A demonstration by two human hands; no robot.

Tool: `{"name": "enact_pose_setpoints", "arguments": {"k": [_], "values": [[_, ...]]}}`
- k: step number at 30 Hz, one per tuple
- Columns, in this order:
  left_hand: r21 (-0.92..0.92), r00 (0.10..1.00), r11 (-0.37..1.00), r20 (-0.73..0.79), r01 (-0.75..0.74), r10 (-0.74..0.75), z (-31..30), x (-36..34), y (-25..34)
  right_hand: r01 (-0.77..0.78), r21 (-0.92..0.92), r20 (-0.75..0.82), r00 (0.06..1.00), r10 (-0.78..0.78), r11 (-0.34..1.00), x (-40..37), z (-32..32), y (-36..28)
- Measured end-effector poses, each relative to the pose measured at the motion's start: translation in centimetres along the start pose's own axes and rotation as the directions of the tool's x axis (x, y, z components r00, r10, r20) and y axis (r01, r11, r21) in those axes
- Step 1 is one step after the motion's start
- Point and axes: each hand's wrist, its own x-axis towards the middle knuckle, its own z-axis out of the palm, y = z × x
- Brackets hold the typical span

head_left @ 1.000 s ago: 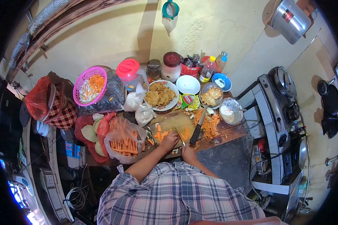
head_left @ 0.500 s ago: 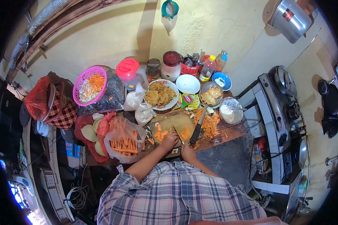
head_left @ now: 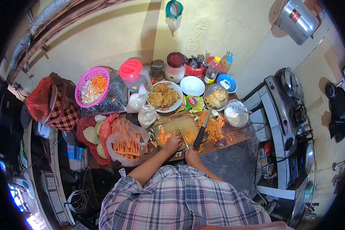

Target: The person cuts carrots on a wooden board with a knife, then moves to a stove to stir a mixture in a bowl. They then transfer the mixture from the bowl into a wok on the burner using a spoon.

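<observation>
Operator: Carrots front and centre on my head-camera feed. The left hand (head_left: 173,143) is curled, fingers down on the carrot pieces (head_left: 165,136) at the near edge of the wooden cutting board (head_left: 176,122).

Desk: And the right?

Operator: The right hand (head_left: 191,155) is closed round a small knife (head_left: 183,138), blade angled across the board, just beside the left fingers. Carrot sticks (head_left: 189,136) lie just right of the blade.

Desk: Is that a second knife?

Operator: Yes, a black-handled knife (head_left: 201,132) lies loose on the board, touching neither hand, with a heap of chopped carrot (head_left: 215,127) to its right.

Desk: What's around it?

Operator: From my seat I see a clear bag of carrots (head_left: 126,134) left of the board. Behind the board are a plate of fritters (head_left: 179,100), a white bowl (head_left: 192,86), a metal bowl (head_left: 205,100) with more fritters, and a glass bowl (head_left: 244,109) of white batter. A pink basket (head_left: 77,92) of shredded vegetables sits far left. Whether the left hand grips or only presses, I cannot tell.
</observation>
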Motion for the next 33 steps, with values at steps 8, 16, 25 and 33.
{"name": "enact_pose_setpoints", "arguments": {"k": [8, 16, 25, 33], "values": [[-0.024, 0.999, 1.0, -0.04, 0.009, -0.01, -0.1, 0.0, 0.3, -0.019, 0.001, 0.02, 1.0, 0.019, 1.0, -0.2, -0.2, -0.5], [-0.011, 0.998, 1.0, -0.054, -0.021, 0.02, 0.0, 0.1, 0.2, -0.031, -0.042, 0.051, 0.998, 0.033, 0.999, 1.2, 0.9, 0.1], [0.082, 0.999, 0.996, -0.041, -0.027, 0.03, -0.4, 0.8, 1.3, 0.052, -0.185, -0.065, 0.996, -0.065, 0.981, 0.3, -0.4, 1.3], [0.166, 0.971, 0.957, -0.079, 0.236, -0.226, -1.4, 1.2, 2.5, 0.021, -0.216, -0.214, 0.974, -0.069, 0.976, -0.5, -3.0, 0.6]]}}
